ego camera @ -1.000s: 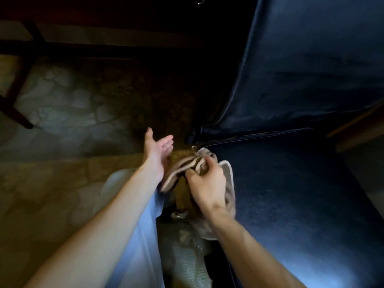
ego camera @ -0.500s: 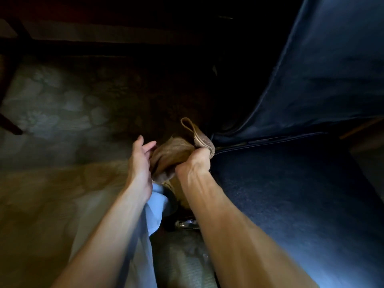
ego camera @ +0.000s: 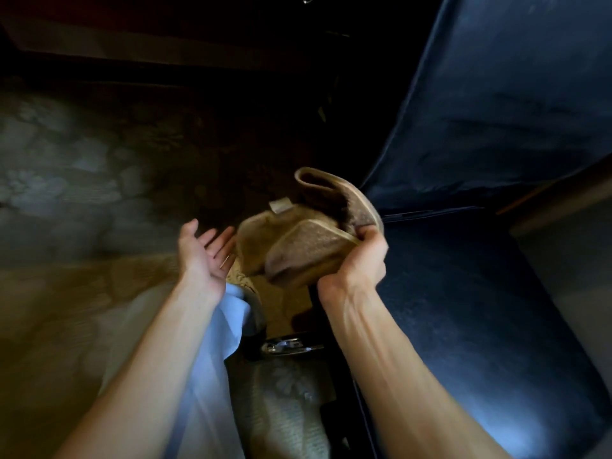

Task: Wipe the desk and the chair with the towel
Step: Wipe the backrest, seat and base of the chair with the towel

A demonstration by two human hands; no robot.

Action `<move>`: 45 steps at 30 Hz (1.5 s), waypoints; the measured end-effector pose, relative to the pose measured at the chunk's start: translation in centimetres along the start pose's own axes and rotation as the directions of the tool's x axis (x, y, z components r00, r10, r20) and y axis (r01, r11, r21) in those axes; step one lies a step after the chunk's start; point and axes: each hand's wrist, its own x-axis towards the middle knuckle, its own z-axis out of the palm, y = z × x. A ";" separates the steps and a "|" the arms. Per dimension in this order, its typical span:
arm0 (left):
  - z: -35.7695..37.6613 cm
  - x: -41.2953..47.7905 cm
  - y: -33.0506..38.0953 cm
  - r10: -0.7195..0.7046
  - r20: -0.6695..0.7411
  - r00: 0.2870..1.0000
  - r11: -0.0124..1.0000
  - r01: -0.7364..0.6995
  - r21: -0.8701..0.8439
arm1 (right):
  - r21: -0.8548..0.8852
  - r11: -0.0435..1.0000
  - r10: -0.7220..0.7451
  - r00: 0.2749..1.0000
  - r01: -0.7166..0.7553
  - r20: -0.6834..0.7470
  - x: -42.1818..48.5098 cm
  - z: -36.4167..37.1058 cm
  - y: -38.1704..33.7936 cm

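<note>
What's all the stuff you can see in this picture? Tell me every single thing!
towel: one, brown-beige, bunched up in the right hand, just left of the chair.
chair: one, dark blue, on the right, seat and backrest showing.
carpet: one, beige-grey with a pattern, on the left.
shiny metal part: one, silver, low down beside the chair seat.
pale cloth: one, whitish blue, under the left forearm.
left hand: one, open, palm up, next to the towel.
right hand: one, holding the towel.
</note>
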 end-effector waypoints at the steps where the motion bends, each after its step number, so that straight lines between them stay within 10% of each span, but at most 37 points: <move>1: 0.0 -0.3 -0.1 0.007 -0.002 1.000 1.000 -0.007 0.007 | 0.020 1.000 -0.020 0.999 0.021 -0.033 -0.1 -0.7 -0.7; 19: 6.9 -14.6 2.9 0.135 0.377 0.916 0.936 -0.243 0.255 | 0.193 0.979 -0.045 0.996 0.060 -0.080 -6.9 -12.6 -11.6; 28: 17.8 -24.6 11.6 0.463 0.556 0.691 0.565 -0.713 0.415 | 0.265 0.910 -0.329 0.944 0.318 -0.005 -10.3 -9.6 -18.6; 32: 24.2 -27.4 14.5 0.579 0.608 0.543 0.349 -0.839 0.417 | 0.233 0.695 -0.699 0.715 0.680 -0.002 -11.1 -6.1 -24.3; 36: 28.9 -26.2 13.4 0.544 0.551 0.632 0.419 -0.774 0.474 | 0.083 0.351 -0.934 0.341 0.933 0.109 -11.5 -3.1 -28.0; 45: 33.3 -20.3 11.1 0.627 0.450 0.636 0.479 -0.770 0.421 | 0.126 -0.340 -0.736 -0.347 0.932 0.582 -7.7 7.9 -33.1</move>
